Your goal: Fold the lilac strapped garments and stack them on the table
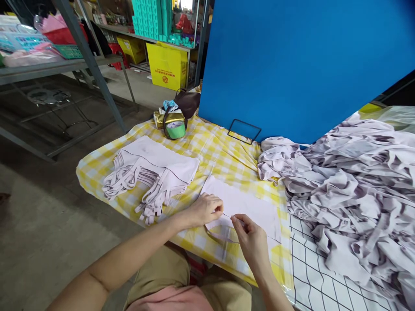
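A pale lilac cloth tote bag (249,203) lies flat on the table in front of me. My left hand (209,209) rests on its left part, the fingers closed in a pinch at the dark-lined top edge. Thumb and forefinger of my right hand (249,232) pinch the same edge a little to the right, and a short dark line runs between the two hands. Below them, a strap of the bag loops toward me. Left of my hands sits a neat stack of like tote bags (158,157), their straps hanging toward the near edge.
A yellow checked cloth (223,151) covers the table. A big loose heap of lilac bags (356,194) fills the right side. At the back stand a blue board (292,65), a black wire frame (244,131) and a green tape roll (175,129). Metal shelving (87,60) is at left.
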Tool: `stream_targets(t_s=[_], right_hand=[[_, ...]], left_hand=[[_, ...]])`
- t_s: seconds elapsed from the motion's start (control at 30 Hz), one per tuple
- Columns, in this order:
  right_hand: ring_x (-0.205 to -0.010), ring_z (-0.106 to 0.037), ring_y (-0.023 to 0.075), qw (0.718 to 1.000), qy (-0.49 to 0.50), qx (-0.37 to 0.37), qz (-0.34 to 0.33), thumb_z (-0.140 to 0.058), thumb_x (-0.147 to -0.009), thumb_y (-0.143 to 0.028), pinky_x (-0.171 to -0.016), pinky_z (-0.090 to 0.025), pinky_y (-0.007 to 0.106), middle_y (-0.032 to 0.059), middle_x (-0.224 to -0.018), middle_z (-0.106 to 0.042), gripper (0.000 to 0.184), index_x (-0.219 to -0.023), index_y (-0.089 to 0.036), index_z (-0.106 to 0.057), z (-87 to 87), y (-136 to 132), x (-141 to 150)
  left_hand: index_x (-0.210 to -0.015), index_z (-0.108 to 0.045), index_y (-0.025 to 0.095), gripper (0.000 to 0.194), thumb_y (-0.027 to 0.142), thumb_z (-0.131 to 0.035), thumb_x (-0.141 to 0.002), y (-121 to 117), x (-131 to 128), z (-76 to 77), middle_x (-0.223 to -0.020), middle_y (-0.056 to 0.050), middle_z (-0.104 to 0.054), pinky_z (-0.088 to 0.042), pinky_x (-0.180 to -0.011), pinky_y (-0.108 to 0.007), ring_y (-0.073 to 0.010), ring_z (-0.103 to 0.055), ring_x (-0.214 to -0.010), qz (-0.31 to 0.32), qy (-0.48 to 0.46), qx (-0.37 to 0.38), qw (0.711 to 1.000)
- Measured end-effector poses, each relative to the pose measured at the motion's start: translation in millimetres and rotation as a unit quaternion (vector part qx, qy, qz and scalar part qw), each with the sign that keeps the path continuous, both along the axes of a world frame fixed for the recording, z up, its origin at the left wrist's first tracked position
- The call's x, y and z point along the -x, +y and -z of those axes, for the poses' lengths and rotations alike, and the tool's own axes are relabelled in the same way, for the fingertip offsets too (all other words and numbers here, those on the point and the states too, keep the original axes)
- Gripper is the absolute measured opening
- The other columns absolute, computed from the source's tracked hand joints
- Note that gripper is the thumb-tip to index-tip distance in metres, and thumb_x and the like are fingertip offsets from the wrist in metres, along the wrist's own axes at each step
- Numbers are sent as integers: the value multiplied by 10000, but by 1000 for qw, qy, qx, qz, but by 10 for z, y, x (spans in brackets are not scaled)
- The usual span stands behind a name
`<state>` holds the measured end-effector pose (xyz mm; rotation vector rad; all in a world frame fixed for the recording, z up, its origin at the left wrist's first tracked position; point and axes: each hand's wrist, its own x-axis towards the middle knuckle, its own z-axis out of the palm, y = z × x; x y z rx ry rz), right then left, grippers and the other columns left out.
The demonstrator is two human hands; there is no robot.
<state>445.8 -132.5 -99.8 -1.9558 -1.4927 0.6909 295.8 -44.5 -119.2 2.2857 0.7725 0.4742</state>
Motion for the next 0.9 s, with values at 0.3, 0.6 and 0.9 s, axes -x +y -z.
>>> stream_targets(t_s=[0.3,0.6,0.9], right_hand=[[-557,-518,147,963,-244,-45,-101,-289,-896,-197,-512,-311,244,32,-699,-564,297,-713,-192,-523,210,155,-46],[-674,-537,153,920,-352,2,-173,-412,-873,-96,-567,-311,239,24,-723,-555,245,-700,-181,-563,221,398,-126],[-731,-551,166,897,-394,31,-199,-451,-858,-76,-579,-322,248,43,-759,-572,207,-738,-179,-584,185,521,-128]], left_hand=[[-881,-593,155,103,152,-524,-805,153,-114,216,-943,-59,-574,-355,-817,-321,-202,-485,-950,68,99,-171,978],[-855,-671,177,128,201,-550,-820,341,-228,193,-858,-32,-601,-373,-793,-287,-185,-494,-903,52,87,-70,992],[-796,-688,191,140,232,-557,-822,426,-237,158,-809,-30,-595,-367,-739,-264,-181,-495,-852,76,90,-53,992]])
